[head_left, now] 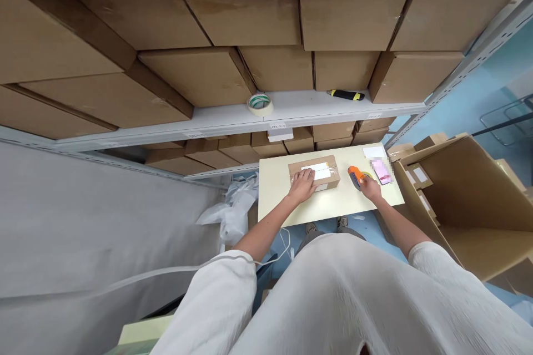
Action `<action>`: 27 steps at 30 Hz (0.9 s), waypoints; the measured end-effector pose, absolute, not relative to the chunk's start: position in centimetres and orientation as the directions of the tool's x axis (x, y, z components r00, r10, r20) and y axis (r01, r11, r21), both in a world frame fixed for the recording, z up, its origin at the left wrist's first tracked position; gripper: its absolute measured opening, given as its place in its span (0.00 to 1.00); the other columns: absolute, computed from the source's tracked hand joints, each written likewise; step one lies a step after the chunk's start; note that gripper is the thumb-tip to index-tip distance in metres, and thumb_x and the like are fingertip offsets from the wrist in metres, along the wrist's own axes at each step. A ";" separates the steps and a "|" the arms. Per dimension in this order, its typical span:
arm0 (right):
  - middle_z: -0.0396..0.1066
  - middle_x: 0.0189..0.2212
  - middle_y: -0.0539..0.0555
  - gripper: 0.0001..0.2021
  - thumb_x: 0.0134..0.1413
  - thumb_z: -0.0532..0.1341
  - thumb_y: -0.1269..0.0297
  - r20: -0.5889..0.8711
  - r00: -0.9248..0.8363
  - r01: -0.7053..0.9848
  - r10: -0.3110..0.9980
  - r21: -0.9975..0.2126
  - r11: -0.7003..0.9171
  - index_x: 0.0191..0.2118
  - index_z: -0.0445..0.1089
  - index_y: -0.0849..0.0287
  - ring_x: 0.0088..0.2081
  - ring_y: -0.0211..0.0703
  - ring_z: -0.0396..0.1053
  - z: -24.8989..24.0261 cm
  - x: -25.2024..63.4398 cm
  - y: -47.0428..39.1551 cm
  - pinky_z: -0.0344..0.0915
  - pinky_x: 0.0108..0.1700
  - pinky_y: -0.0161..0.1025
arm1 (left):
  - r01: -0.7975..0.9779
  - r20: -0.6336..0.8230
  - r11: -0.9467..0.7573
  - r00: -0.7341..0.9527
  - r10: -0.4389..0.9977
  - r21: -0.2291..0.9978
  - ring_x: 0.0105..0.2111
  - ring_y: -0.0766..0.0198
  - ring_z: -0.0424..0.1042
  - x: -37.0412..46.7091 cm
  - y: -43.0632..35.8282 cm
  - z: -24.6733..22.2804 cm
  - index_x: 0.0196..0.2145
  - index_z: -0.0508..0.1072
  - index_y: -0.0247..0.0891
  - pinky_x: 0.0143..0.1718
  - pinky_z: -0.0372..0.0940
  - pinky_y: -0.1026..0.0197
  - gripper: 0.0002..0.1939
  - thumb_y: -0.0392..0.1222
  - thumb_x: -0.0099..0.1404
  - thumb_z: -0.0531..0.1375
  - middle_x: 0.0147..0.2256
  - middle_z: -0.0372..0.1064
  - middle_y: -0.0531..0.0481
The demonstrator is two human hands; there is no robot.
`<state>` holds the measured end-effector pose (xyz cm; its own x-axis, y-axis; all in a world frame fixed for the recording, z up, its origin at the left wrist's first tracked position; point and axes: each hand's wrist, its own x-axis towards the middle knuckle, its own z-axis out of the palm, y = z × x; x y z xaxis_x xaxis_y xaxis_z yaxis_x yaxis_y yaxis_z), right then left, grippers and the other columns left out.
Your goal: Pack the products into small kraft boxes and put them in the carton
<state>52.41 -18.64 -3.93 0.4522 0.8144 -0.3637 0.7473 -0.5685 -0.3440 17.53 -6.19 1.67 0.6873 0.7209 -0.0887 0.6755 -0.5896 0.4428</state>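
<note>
A small brown cardboard box (333, 177) with a white label (321, 171) and clear tape lies on the pale yellow tabletop (283, 211). My left hand (303, 184) rests on the left part of its top, fingers spread and touching the label's edge. To the right of the box, my right hand (368, 186) is closed around an orange tape dispenser (355, 175), held just over the tabletop and apart from the box. A phone (381, 171) with a pinkish screen lies beyond my right hand, beside a white paper (373, 152).
Shelves of brown boxes (233, 0) rise behind the table. A tape roll (260, 104) and a black-yellow cutter (345, 95) lie on the shelf edge. At right stands a large open carton (491, 188); crumpled plastic (237, 211) is at left, near a white cable (166, 270).
</note>
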 end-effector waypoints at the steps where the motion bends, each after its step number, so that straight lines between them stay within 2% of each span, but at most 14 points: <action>1: 0.79 0.47 0.62 0.16 0.66 0.60 0.57 -0.364 0.440 0.768 0.821 -0.320 -0.554 0.53 0.77 0.57 0.50 0.56 0.75 -4.2 52.4 -18.8 0.68 0.52 0.47 | 0.681 -0.098 -0.584 0.684 0.723 0.442 0.71 0.36 0.56 17.6 -6.2 1.7 0.73 0.62 0.41 0.71 0.50 0.37 0.33 0.48 0.74 0.59 0.71 0.59 0.32; 5: 0.77 0.48 0.61 0.16 0.64 0.62 0.54 -0.307 0.391 0.830 0.867 -0.290 -0.477 0.53 0.76 0.53 0.54 0.57 0.71 -5.7 51.9 -18.9 0.65 0.57 0.52 | 0.702 -0.139 -0.573 0.676 0.724 0.423 0.71 0.37 0.55 17.7 -6.2 1.7 0.73 0.61 0.42 0.71 0.50 0.38 0.33 0.49 0.74 0.58 0.71 0.58 0.34; 9: 0.76 0.43 0.61 0.16 0.64 0.60 0.57 -0.307 0.382 0.827 0.872 -0.309 -0.471 0.54 0.75 0.51 0.57 0.62 0.67 -6.7 51.5 -18.6 0.61 0.59 0.60 | 0.707 -0.146 -0.571 0.672 0.726 0.418 0.70 0.36 0.56 17.8 -6.1 1.8 0.73 0.62 0.42 0.71 0.51 0.37 0.33 0.49 0.74 0.58 0.70 0.59 0.34; 13: 0.75 0.46 0.65 0.16 0.63 0.58 0.63 -0.344 0.378 0.839 0.860 -0.267 -0.475 0.53 0.75 0.56 0.57 0.64 0.67 -6.3 51.3 -18.3 0.59 0.59 0.61 | 0.702 -0.140 -0.575 0.676 0.723 0.420 0.70 0.36 0.56 17.7 -6.0 1.8 0.73 0.62 0.42 0.71 0.50 0.37 0.33 0.49 0.74 0.58 0.70 0.59 0.33; 17: 0.76 0.50 0.67 0.17 0.63 0.57 0.62 -0.302 0.398 0.831 0.866 -0.281 -0.480 0.53 0.76 0.59 0.58 0.66 0.68 -4.5 51.9 -17.7 0.59 0.61 0.62 | 0.697 -0.138 -0.586 0.685 0.716 0.414 0.71 0.37 0.56 17.7 -5.9 1.7 0.73 0.62 0.41 0.71 0.49 0.38 0.32 0.48 0.75 0.56 0.71 0.59 0.32; 20: 0.79 0.45 0.63 0.18 0.63 0.57 0.57 -0.317 0.434 0.758 0.843 -0.377 -0.532 0.51 0.78 0.57 0.53 0.65 0.72 -2.2 52.9 -16.6 0.61 0.60 0.61 | 0.693 -0.127 -0.586 0.684 0.718 0.420 0.71 0.38 0.56 17.6 -5.9 1.6 0.73 0.62 0.42 0.71 0.50 0.39 0.31 0.48 0.75 0.57 0.71 0.59 0.34; 22: 0.80 0.43 0.59 0.19 0.61 0.58 0.54 -0.341 0.413 0.673 0.845 -0.510 -0.535 0.50 0.79 0.55 0.49 0.61 0.74 -0.3 53.7 -15.6 0.65 0.58 0.57 | 0.686 -0.116 -0.586 0.686 0.718 0.432 0.71 0.38 0.56 17.5 -5.8 1.6 0.73 0.63 0.42 0.71 0.51 0.39 0.31 0.48 0.75 0.57 0.71 0.59 0.34; 25: 0.81 0.41 0.55 0.19 0.59 0.59 0.51 -0.321 0.306 0.502 0.896 -0.745 -0.439 0.46 0.80 0.55 0.45 0.56 0.75 2.9 54.5 -13.7 0.69 0.53 0.49 | 0.666 -0.092 -0.592 0.696 0.712 0.453 0.71 0.38 0.57 17.2 -5.6 1.5 0.72 0.64 0.42 0.71 0.52 0.38 0.31 0.48 0.74 0.59 0.71 0.60 0.34; 27: 0.81 0.42 0.55 0.18 0.56 0.62 0.50 -0.291 0.263 0.404 0.920 -0.833 -0.379 0.43 0.81 0.56 0.48 0.57 0.74 5.3 54.5 -12.2 0.69 0.53 0.48 | 0.648 -0.069 -0.609 0.709 0.702 0.458 0.71 0.38 0.57 17.0 -5.4 1.3 0.71 0.65 0.40 0.71 0.53 0.38 0.31 0.48 0.74 0.59 0.70 0.61 0.34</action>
<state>54.46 -12.25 5.26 0.2629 0.9200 -0.2907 0.4043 -0.3786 -0.8326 16.96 -5.42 1.25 0.7086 0.7022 -0.0691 0.6480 -0.6088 0.4576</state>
